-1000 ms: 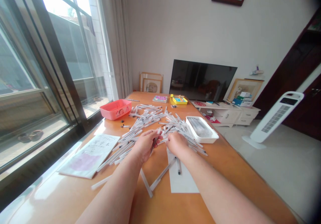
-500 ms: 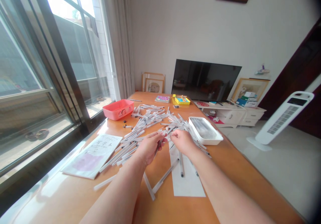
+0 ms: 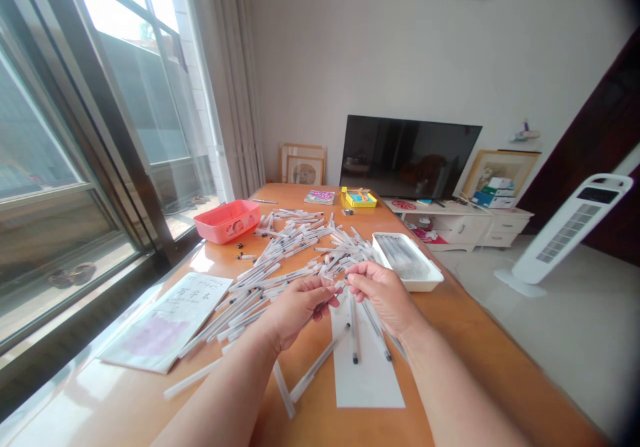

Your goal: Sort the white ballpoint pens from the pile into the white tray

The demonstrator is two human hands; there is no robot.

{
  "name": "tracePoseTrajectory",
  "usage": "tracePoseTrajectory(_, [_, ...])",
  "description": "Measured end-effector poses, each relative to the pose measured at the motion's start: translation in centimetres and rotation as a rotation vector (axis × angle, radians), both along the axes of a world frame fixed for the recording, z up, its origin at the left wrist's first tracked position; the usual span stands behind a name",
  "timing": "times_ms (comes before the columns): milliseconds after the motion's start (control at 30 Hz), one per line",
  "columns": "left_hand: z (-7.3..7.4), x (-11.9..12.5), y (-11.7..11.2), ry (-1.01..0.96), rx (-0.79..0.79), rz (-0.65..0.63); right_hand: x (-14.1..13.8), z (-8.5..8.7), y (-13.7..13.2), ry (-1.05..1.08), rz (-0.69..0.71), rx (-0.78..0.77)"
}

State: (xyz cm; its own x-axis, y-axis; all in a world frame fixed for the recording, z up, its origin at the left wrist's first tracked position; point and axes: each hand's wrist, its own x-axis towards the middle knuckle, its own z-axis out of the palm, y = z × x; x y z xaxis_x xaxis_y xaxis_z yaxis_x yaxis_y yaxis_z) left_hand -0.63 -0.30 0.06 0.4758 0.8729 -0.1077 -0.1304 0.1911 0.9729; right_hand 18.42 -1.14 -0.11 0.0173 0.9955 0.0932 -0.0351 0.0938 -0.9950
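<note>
A big heap of white pens [image 3: 295, 247] covers the middle of the orange table [image 3: 480, 360]. My left hand [image 3: 297, 303] is closed around a pen, fingers curled, just above the near edge of the heap. My right hand [image 3: 383, 290] is pinched at the fingertips on a small part I cannot make out, close to the left hand's fingers. Both hands hover over a white sheet of paper [image 3: 367, 373] on which a few pens [image 3: 354, 330] lie.
A white tray [image 3: 407, 260] with pens stands right of the heap, a pink basket [image 3: 226, 220] at the left. A booklet [image 3: 167, 320] lies near the window side. Further back are a yellow box [image 3: 358, 199], a TV and a white tower fan [image 3: 565, 233].
Both hands have lifted off the heap and drawn toward me, now meeting above the paper. The camera has tilted slightly.
</note>
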Motion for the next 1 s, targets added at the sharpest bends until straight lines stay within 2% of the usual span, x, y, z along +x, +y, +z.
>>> tracePoseTrajectory(267, [0.25, -0.01, -0.12, 0.037, 0.015, -0.025, 0.44, 0.87, -0.42, -0.049, 0.046, 0.021])
tracePoseTrajectory(1000, [0.00, 0.12, -0.05, 0.060, 0.026, -0.025, 0.47, 0.48, -0.33, -0.123, 0.086, 0.041])
